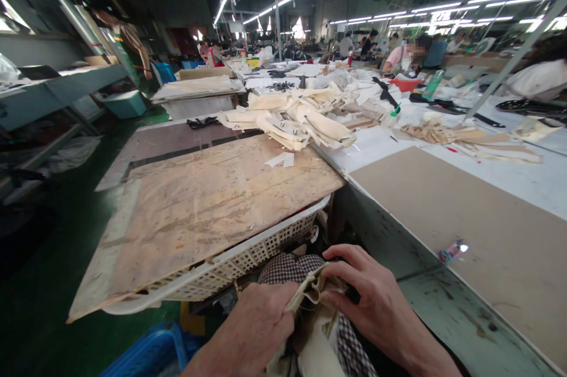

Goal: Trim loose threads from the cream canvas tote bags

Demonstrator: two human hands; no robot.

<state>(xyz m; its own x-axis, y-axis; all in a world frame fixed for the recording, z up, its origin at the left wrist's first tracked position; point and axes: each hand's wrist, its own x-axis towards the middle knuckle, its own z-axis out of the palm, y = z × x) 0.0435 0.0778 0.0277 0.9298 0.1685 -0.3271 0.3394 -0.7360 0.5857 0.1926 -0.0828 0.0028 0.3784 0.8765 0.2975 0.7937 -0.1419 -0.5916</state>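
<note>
A cream fabric piece [321, 344] with folded edges lies over my lap, low in the view. My left hand [266, 318] is closed on its left edge, thumb on top. On the other side my right hand [363, 288] pinches the upper folded edge between thumb and fingers. Checked cloth [287, 267] shows behind and below the fabric. The lower part of the piece runs out of the bottom of the view.
A worn brown board [212, 205] rests on a white plastic basket [266, 250] ahead. Cream fabric pieces [296, 117] are heaped beyond it. A worktable with a brown sheet [465, 217] stands at right. A blue basket [150, 353] sits lower left. Several people work farther back.
</note>
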